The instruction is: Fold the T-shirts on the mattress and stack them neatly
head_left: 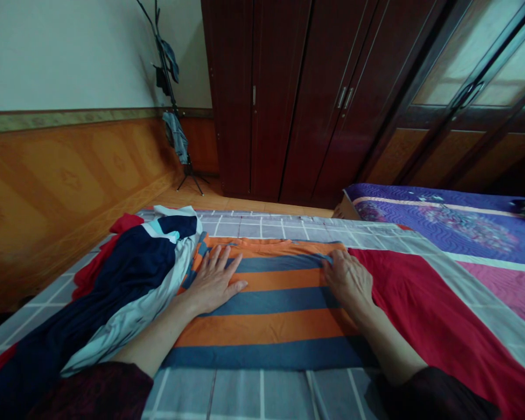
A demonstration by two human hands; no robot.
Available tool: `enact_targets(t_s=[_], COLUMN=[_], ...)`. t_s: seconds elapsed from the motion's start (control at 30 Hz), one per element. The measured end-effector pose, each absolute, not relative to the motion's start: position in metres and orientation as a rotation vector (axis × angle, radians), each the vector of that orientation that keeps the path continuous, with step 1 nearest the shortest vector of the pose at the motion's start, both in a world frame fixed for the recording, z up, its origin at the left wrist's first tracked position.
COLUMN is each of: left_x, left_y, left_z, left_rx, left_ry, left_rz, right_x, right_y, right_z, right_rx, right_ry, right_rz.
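An orange and blue-grey striped shirt (275, 300) lies spread flat on the checked bedsheet (236, 391) in front of me, its collar edge at the far side. My left hand (214, 277) rests palm down on the shirt's upper left, fingers spread. At the upper right corner, my right hand (349, 279) has its fingers bent and closed on the fabric; the fingertips are partly hidden. Beside that hand a red garment (437, 315) stretches out flat to the right. Left of the shirt lies a loose heap of navy and white clothing (126, 268).
Red cloth (126, 223) shows under the heap on the left. Beyond the bed stand a dark red wardrobe (284, 105) and a coat stand (168, 87) with garments hung on it. A second bed with a purple cover (420, 219) is on the right.
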State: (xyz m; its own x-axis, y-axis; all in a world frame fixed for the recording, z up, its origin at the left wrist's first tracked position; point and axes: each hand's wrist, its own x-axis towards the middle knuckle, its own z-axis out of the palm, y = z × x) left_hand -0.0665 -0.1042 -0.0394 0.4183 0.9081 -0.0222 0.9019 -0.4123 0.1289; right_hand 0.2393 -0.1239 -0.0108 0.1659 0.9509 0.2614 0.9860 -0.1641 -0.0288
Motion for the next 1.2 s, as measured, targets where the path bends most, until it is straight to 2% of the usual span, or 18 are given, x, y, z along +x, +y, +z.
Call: enact_targets(t_s=[0.13,0.23,0.37,0.53,0.77,1.0,1.2], left_x=[-0.056,-0.047,-0.047,-0.052,-0.048,-0.055,-0.051], left_y=[-0.109,-0.115,-0.116,-0.114,-0.111,-0.103,-0.102], left_z=[-0.034,-0.030,-0.032,-0.031,-0.032,-0.039,-0.039], left_rx=[2.634,2.704,2.637,2.624,2.765,2.640,2.734], left_ry=[1.600,1.421,1.373,1.435,1.191,1.429,1.351], left_rz=[0.194,0.208,0.083,0.120,0.331,0.275,0.197], right_x=[0.181,0.150,0.164,0.194,0.163,0.190,0.146], right_y=[-0.146,-0.153,-0.138,-0.131,-0.146,-0.119,-0.140], right_z=[-0.012,-0.022,-0.032,-0.026,-0.022,-0.028,-0.027], right_rx=[-1.622,-1.371,-1.554,-2.032,-1.581,-1.968,-1.622], right_ry=[-2.274,-2.513,-2.535,-2.294,-2.541,-2.288,-2.516], right_rz=[-0.175,0.009,0.107,-0.084,0.095,-0.091,0.089])
